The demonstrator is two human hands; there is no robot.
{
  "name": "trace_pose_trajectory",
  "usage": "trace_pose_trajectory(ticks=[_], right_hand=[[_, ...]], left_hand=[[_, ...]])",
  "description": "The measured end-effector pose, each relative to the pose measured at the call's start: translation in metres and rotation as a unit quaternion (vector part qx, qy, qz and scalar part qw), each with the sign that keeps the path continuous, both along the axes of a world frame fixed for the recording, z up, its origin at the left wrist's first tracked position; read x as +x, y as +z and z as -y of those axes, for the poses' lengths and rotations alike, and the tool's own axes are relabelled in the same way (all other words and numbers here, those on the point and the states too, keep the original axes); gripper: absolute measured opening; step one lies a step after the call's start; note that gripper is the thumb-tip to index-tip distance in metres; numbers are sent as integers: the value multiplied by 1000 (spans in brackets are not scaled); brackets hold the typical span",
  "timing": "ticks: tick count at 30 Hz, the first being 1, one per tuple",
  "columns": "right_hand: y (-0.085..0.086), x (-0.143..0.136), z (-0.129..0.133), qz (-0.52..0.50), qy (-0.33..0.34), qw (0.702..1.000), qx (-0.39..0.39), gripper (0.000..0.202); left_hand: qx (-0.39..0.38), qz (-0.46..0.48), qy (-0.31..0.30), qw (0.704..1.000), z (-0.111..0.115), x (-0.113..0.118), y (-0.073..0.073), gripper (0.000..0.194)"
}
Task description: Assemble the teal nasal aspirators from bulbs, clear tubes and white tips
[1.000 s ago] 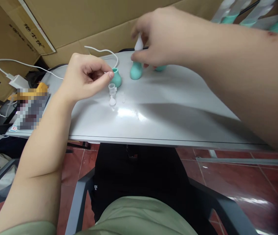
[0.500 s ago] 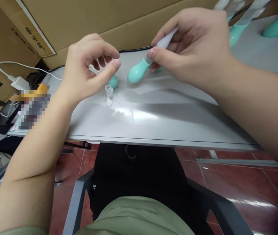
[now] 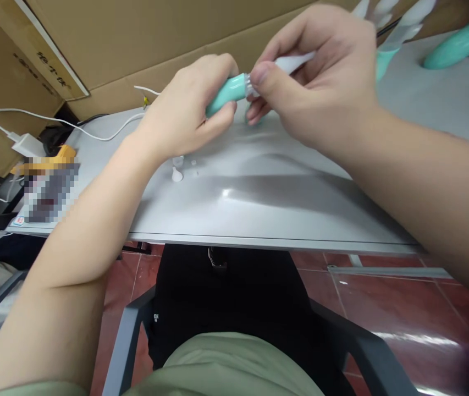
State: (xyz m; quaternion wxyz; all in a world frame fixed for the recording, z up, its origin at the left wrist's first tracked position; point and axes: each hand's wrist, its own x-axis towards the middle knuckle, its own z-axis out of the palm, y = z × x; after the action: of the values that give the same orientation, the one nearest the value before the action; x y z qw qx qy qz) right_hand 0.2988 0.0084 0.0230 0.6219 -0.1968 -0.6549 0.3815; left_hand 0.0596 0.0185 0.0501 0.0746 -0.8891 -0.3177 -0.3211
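Cardboard stood behind the gray table, and above the tabletop, between your two hands, was the teal bulb, tilted with its neck up toward the right. Your left hand was closed around the bulb, thumb along its lower side and fingers over the top. At the neck sat a clear collar, and beyond it the white tip ran into your right hand. That hand was closed in a pinch, thumb and fingers on the tip close to the collar, with the tip's narrow end reaching toward your palm. Under your right fingertips another teal piece showed, mostly hidden. Below your left hand, on the tabletop, lay a small white teardrop piece, with a clear piece just behind it, partly covered by the hand, and tiny clear bits near them. Off to the right, past your right hand, were teal-and-clear items with white tips, and farther right a larger teal object. On the left side you had a white cable, a white plug block, a yellow object and a blurred-out dark item near the table's edge. Red floor tiles showed below.
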Motion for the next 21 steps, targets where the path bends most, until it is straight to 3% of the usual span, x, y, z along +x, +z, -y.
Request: trace_pose_trajectory(ticks=[6, 13, 21], right_hand=[[-5, 7, -6, 114, 30, 993, 1, 51], [-1, 4, -4, 143, 50, 987, -58, 60], [-6, 7, -11, 115, 114, 982, -94, 52]], left_hand=[[-25, -15, -24, 999, 11, -9, -4, 30], [-23, -15, -51, 998, -10, -17, -18, 29], [-47, 11, -60, 997, 6, -14, -13, 25]])
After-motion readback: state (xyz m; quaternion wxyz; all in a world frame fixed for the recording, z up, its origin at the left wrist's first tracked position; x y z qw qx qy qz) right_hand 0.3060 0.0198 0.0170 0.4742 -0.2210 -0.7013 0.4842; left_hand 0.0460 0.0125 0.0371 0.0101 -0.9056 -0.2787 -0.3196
